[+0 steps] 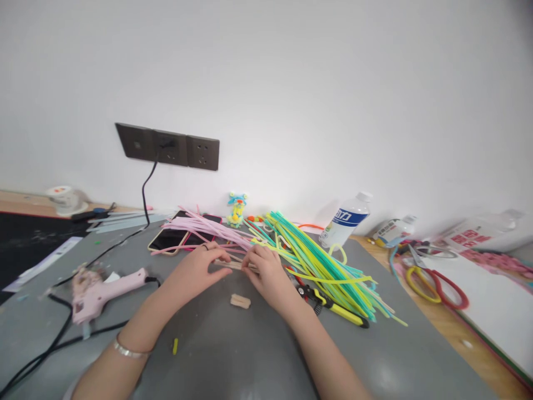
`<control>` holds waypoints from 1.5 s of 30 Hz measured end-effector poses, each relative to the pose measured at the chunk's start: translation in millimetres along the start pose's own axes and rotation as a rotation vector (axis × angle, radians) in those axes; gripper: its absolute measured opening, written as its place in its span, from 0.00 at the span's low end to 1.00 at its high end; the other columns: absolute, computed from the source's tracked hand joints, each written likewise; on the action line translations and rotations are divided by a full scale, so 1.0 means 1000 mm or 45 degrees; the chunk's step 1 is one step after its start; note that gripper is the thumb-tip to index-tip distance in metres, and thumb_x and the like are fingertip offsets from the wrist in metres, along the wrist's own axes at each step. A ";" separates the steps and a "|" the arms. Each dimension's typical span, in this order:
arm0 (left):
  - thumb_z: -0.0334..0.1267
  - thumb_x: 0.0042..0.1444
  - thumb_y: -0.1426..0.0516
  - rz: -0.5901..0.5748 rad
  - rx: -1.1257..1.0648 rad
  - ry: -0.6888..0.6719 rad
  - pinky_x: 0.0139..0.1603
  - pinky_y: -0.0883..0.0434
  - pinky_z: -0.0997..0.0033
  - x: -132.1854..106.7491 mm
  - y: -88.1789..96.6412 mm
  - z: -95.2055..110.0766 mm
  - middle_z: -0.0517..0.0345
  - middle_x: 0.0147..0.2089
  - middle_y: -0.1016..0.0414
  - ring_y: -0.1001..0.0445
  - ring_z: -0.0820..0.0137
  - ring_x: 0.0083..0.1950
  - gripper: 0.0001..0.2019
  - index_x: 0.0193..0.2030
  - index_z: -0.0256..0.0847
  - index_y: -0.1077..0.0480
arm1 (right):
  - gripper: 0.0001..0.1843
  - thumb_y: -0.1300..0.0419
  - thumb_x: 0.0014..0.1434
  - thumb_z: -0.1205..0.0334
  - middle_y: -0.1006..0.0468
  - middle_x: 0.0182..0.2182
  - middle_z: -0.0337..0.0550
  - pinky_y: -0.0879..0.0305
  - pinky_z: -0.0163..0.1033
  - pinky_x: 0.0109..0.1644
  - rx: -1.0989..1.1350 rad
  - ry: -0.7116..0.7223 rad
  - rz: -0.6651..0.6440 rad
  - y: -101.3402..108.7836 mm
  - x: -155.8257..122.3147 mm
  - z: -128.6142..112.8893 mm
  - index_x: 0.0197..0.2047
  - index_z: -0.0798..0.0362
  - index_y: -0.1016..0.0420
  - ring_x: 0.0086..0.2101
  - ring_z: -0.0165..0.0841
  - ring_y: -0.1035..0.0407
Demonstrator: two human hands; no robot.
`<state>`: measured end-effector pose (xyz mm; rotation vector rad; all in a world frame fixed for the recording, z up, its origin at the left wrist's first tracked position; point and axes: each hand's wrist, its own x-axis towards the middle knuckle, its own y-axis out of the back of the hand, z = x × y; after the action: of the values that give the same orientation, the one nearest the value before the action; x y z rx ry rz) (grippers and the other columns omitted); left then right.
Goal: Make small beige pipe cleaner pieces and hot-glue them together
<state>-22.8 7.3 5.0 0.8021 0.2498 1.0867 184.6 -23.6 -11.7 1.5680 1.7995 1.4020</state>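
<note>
Pale beige pipe cleaners [235,265] stretch between my two hands. My right hand [266,273] pinches them with its fingertips. My left hand [207,271] is at their left end, its thumb and forefinger curved with a gap between them. Below the hands, a small bundle of short beige pieces [240,301] lies on the grey mat [233,355]. Just behind my fingers spreads a heap of pink pipe cleaners [208,229]. Beside my right hand lie yellow and green pipe cleaners [320,261], with yellow-and-black handled pliers [339,312] at their near edge.
A pink glue gun [104,294] with a black cord rests at left. Phones [169,240] lie behind the left hand. A colourful pipe-cleaner figure [237,210] and a bottle [345,221] stand by the wall. Scissors [437,286] lie at right; a yellow scrap [175,346] is near the front.
</note>
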 end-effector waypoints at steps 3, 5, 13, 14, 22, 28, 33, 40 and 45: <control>0.39 0.58 0.42 -0.078 -0.023 -0.069 0.40 0.33 0.71 0.000 -0.003 0.000 0.55 0.38 0.19 0.24 0.63 0.39 0.07 0.36 0.44 0.22 | 0.07 0.43 0.63 0.72 0.23 0.34 0.42 0.44 0.42 0.46 0.093 0.044 0.108 0.004 0.001 -0.001 0.36 0.50 0.30 0.38 0.38 0.30; 0.41 0.62 0.44 -0.056 -0.063 -0.070 0.38 0.33 0.72 0.001 -0.004 0.001 0.56 0.39 0.19 0.24 0.65 0.36 0.10 0.37 0.44 0.21 | 0.07 0.44 0.64 0.71 0.22 0.33 0.40 0.46 0.42 0.45 0.137 0.047 0.142 0.007 0.002 -0.001 0.35 0.50 0.30 0.34 0.35 0.30; 0.42 0.56 0.40 0.312 -0.398 0.075 0.35 0.32 0.72 0.002 0.000 0.008 0.58 0.31 0.20 0.25 0.67 0.33 0.07 0.33 0.41 0.25 | 0.05 0.36 0.58 0.57 0.23 0.30 0.40 0.40 0.43 0.42 0.725 -0.183 0.500 0.014 0.005 -0.006 0.37 0.48 0.27 0.32 0.37 0.31; 0.42 0.56 0.40 0.355 -0.506 0.098 0.35 0.31 0.73 0.002 0.000 0.009 0.58 0.31 0.21 0.25 0.67 0.33 0.08 0.33 0.40 0.25 | 0.09 0.35 0.57 0.55 0.25 0.29 0.39 0.39 0.42 0.39 0.923 -0.245 0.565 0.014 0.005 -0.006 0.39 0.48 0.28 0.30 0.36 0.32; 0.41 0.56 0.40 0.145 -0.676 0.050 0.35 0.31 0.74 0.001 -0.007 0.019 0.57 0.31 0.19 0.24 0.68 0.34 0.08 0.32 0.39 0.25 | 0.16 0.31 0.52 0.48 0.29 0.22 0.35 0.44 0.34 0.25 1.591 -0.314 0.261 -0.001 0.005 -0.010 0.35 0.50 0.25 0.21 0.27 0.41; 0.32 0.55 0.42 -0.370 -0.131 0.074 0.38 0.31 0.72 -0.003 -0.024 0.018 0.56 0.34 0.19 0.23 0.66 0.35 0.08 0.40 0.38 0.22 | 0.19 0.33 0.55 0.44 0.32 0.18 0.32 0.46 0.33 0.24 1.581 -0.407 0.459 -0.003 0.008 -0.010 0.31 0.52 0.28 0.19 0.26 0.42; 0.29 0.54 0.42 -0.433 0.053 -0.026 0.42 0.32 0.71 -0.008 -0.034 0.016 0.54 0.40 0.21 0.24 0.66 0.41 0.08 0.38 0.39 0.22 | 0.21 0.33 0.53 0.42 0.33 0.17 0.32 0.48 0.33 0.24 1.617 -0.469 0.575 0.001 0.009 -0.006 0.30 0.52 0.30 0.19 0.26 0.43; 0.37 0.54 0.38 -0.459 0.059 -0.027 0.35 0.34 0.73 -0.011 -0.032 0.013 0.56 0.36 0.24 0.26 0.67 0.36 0.05 0.35 0.39 0.25 | 0.21 0.34 0.56 0.42 0.32 0.18 0.32 0.47 0.32 0.24 1.569 -0.413 0.557 0.000 0.007 -0.010 0.30 0.51 0.31 0.19 0.26 0.42; 0.32 0.55 0.43 -0.437 0.159 -0.057 0.34 0.36 0.72 -0.012 -0.035 0.007 0.57 0.34 0.23 0.26 0.66 0.36 0.03 0.34 0.40 0.27 | 0.23 0.31 0.53 0.47 0.33 0.17 0.30 0.49 0.31 0.24 1.511 -0.403 0.560 0.000 0.007 -0.007 0.26 0.50 0.38 0.19 0.25 0.43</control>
<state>-0.5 -14.0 -16.5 0.8577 0.4051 0.7350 176.3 -20.1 -6.3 2.6419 2.2627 -0.0041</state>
